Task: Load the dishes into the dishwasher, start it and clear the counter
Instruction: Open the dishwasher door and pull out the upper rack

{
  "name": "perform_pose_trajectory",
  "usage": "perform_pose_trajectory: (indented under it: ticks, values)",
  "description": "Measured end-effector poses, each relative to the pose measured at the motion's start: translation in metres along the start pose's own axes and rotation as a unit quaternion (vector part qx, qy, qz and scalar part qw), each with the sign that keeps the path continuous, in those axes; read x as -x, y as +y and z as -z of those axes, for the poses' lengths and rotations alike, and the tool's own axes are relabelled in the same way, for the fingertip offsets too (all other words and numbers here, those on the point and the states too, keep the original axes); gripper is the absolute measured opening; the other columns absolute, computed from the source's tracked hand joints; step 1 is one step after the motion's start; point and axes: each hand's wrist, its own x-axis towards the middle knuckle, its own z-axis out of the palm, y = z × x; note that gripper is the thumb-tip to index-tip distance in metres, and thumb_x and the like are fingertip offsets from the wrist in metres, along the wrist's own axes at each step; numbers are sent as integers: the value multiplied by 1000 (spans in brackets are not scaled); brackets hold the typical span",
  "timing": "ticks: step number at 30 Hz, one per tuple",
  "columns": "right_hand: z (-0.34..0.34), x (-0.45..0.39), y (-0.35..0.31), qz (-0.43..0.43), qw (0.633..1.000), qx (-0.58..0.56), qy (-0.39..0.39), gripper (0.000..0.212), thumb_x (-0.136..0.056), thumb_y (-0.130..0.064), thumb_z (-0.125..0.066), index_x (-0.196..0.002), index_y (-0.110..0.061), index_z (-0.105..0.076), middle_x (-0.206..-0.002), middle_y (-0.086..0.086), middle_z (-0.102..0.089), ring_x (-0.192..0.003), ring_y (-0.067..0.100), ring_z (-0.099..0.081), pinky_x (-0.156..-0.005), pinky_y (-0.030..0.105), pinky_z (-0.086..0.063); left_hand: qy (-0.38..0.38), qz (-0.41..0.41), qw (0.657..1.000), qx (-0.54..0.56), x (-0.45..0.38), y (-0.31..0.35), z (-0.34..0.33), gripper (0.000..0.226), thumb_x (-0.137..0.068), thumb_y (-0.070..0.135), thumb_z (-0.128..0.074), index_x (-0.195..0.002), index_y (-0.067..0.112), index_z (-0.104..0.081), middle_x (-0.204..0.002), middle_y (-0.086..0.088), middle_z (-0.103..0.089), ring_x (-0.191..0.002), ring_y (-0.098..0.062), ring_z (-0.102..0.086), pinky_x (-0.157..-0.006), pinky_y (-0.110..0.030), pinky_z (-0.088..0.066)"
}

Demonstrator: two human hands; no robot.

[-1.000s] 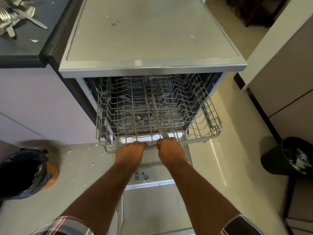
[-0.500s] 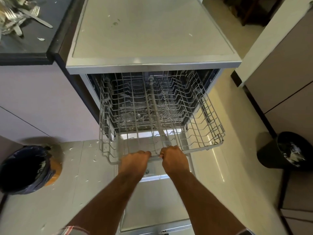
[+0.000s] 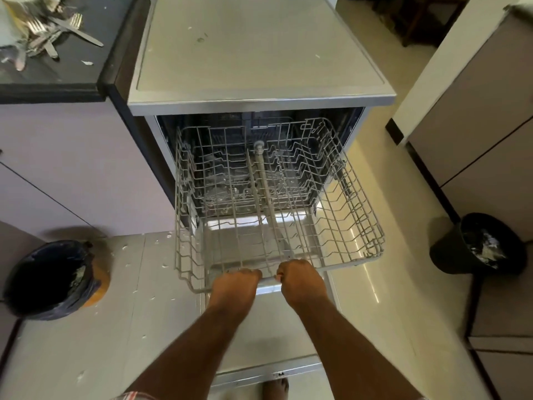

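Note:
A silver dishwasher (image 3: 259, 102) stands open with its door (image 3: 268, 350) folded down flat. Its upper wire rack (image 3: 360, 215) is pulled far out over the door and holds no dishes. My left hand (image 3: 235, 287) and my right hand (image 3: 301, 280) grip the rack's front bar side by side, fingers curled over it. A lower rack shows dimly through the wires. Forks and other cutlery (image 3: 49, 33) lie in a heap on the dark counter (image 3: 86, 79) at the top left.
A dark-lined bin (image 3: 49, 281) stands on the floor at the left, a black bin (image 3: 478, 243) with scraps at the right. White crumbs dot the floor tiles. A wall corner and cabinets close off the right side. A bare foot (image 3: 275, 389) shows at the bottom edge.
Both hands have drawn the upper rack steadily out of the dishwasher toward me, from partly inside to well out over the open door.

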Motion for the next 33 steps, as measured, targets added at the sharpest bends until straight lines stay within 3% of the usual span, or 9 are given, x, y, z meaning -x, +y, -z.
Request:
perform_pose_trajectory:
  ticks: [18,24,27,30,33]
  values:
    - [-12,45,14,18,999,22,-20,17,-98,-17,-60,-110,-16,-73,-98,2,-72,-88,14,-68,-87,25,-56,-4,19,999,29,48,25,-18,28,-105,25,-46,-133,28,-51,-123,0,-66,-104,-21,-66,-87,-36,-56]
    - [-15,46,18,44,998,44,-15,23,-101,-20,-52,-114,-16,-71,-104,2,-70,-94,15,-63,-85,24,-50,10,19,999,49,52,24,-24,30,-108,30,-34,-131,29,-53,-122,3,-65,-100,-18,-65,-82,-31,-52]
    - [-19,47,19,53,997,60,-11,26,-102,-22,-49,-118,-16,-69,-109,2,-68,-99,16,-62,-88,26,-49,12,36,996,87,53,25,-23,37,-108,37,-31,-138,28,-50,-132,3,-62,-112,-18,-62,-92,-31,-50]
    - [-20,49,17,44,995,82,-19,33,-103,-24,-47,-133,-17,-58,-131,3,-62,-121,19,-56,-109,32,-41,-30,62,993,92,57,24,-20,48,-108,42,-27,-153,26,-33,-156,0,-42,-144,-23,-36,-119,-42,-28]
    - [-12,55,8,33,993,107,-43,50,-103,-26,-46,-151,-15,-36,-156,8,-39,-148,26,-29,-124,42,-19,-55,87,991,86,63,20,-10,60,-107,47,-22,-160,23,-6,-169,-1,-4,-155,-25,4,-125,-50,-2]
